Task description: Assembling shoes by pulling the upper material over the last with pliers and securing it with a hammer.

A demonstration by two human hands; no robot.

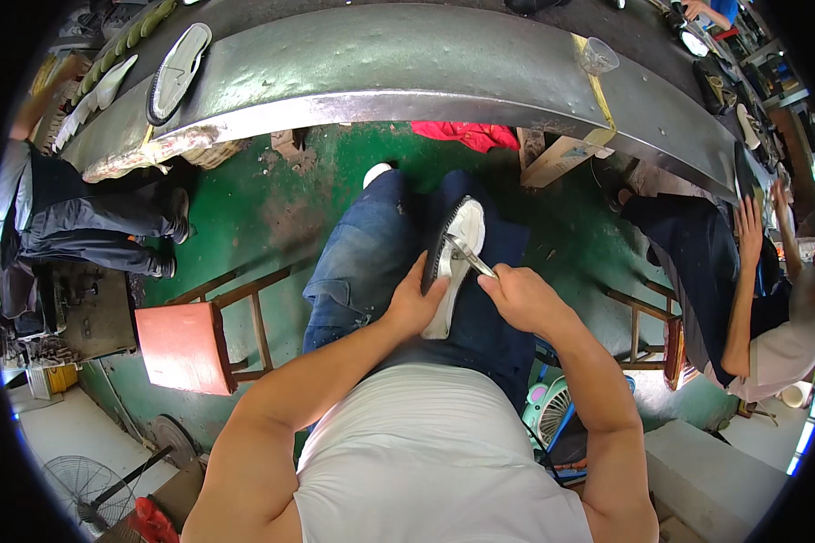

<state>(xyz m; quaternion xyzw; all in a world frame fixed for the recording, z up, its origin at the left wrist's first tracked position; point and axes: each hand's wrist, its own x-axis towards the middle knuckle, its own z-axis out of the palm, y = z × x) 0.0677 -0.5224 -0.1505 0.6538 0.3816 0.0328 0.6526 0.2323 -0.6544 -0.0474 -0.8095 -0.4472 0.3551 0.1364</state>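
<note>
Shoe sole (453, 262) rests on the lap, left hand (414, 303) clasping it, right hand (521, 299) gripping metal scissors (469, 256); a slip might nick fingers.

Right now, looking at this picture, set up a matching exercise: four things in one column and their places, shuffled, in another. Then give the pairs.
Things:
1. white shoe sole
2. metal tool
3. red stool
4. clear plastic cup

Places:
A. on the grey conveyor
B. on the green floor, at the person's left
C. in the right hand
D. steadied on the lap by the left hand

Pairs: 1-D, 2-C, 3-B, 4-A
</note>
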